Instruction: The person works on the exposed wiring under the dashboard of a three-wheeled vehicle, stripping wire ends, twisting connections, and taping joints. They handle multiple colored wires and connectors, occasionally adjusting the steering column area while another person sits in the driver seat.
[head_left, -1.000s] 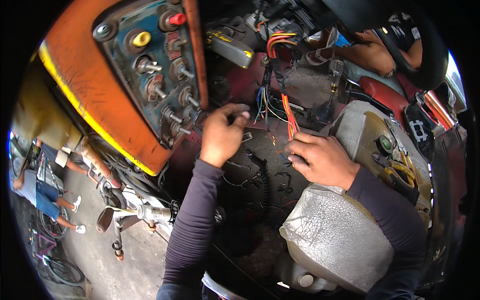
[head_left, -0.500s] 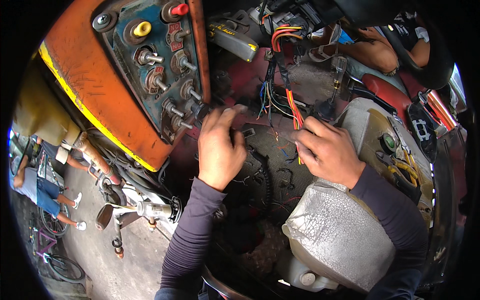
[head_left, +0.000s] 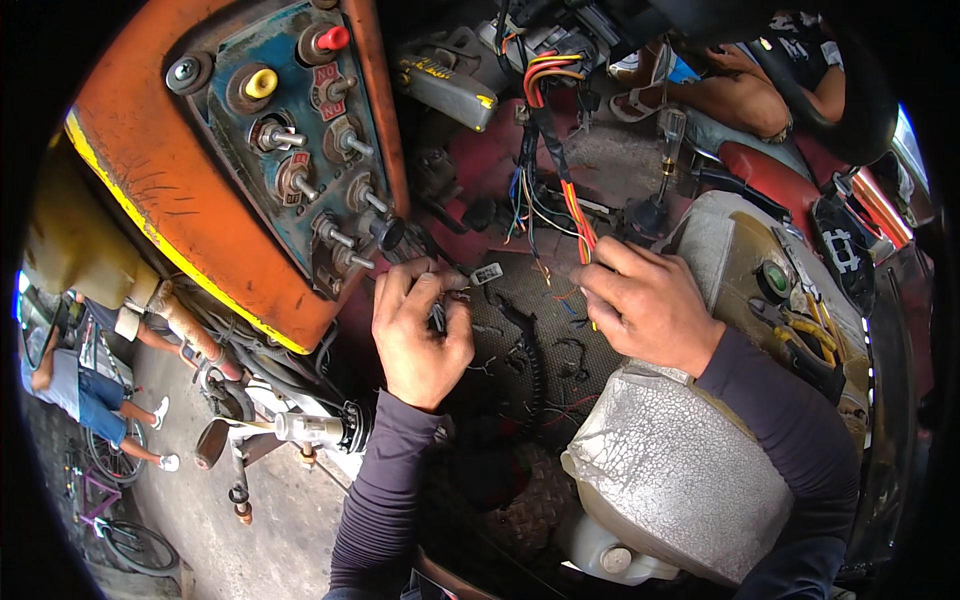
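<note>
My right hand (head_left: 652, 305) is closed in a pinch around a bundle of red and yellow wires (head_left: 578, 215), which hangs from a black-wrapped harness above. My left hand (head_left: 425, 335) is closed below the switch panel, its thumb and fingers pinching thin wires whose ends are partly hidden. A small white tag (head_left: 487, 273) sits just beyond those fingertips. Between my hands dangle loose thin wires (head_left: 530, 205) in blue, white and green, some with bare copper ends. The orange console (head_left: 170, 170) at left carries the blue switch panel (head_left: 300, 130) with metal toggles and red and yellow buttons.
A worn grey-white seat (head_left: 680, 465) stands at lower right, with yellow-handled pliers (head_left: 805, 340) lying behind it. A gear lever (head_left: 655, 205) rises beyond my right hand. Wire scraps lie on the textured mat (head_left: 590, 350). People are at the far left and upper right.
My left hand has drawn down and inward from beside the black knob, and its fingers have closed on thin wires. The white tag shows more fully. My right hand keeps its hold.
</note>
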